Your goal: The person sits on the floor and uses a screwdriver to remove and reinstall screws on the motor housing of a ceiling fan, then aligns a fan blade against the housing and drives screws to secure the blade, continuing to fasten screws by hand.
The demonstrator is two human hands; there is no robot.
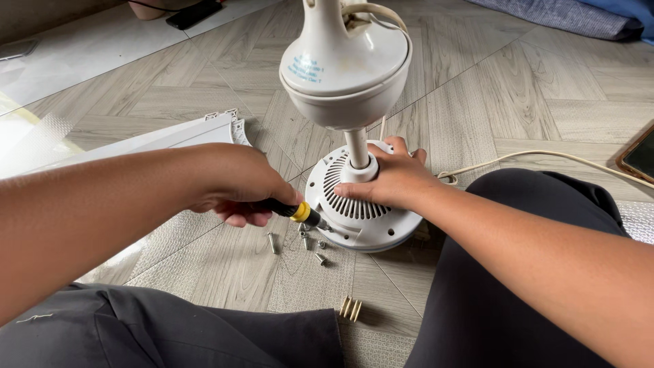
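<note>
A white fan motor unit stands on the floor, with a round vented housing (354,225) at the bottom, a thin shaft (355,147) and a bulbous cream head (344,65) above. My right hand (388,180) lies flat on the vented housing beside the shaft and holds it down. My left hand (235,187) grips a screwdriver (294,210) with a black and yellow handle. Its tip meets the housing's left rim. Several loose screws (300,242) lie on the floor just below the tip.
A white plastic fan panel (170,140) lies to the left. A cream power cord (545,158) runs off to the right. A small ribbed brass part (350,309) rests between my knees. A phone (639,155) sits at the right edge, dark cloth at the top right.
</note>
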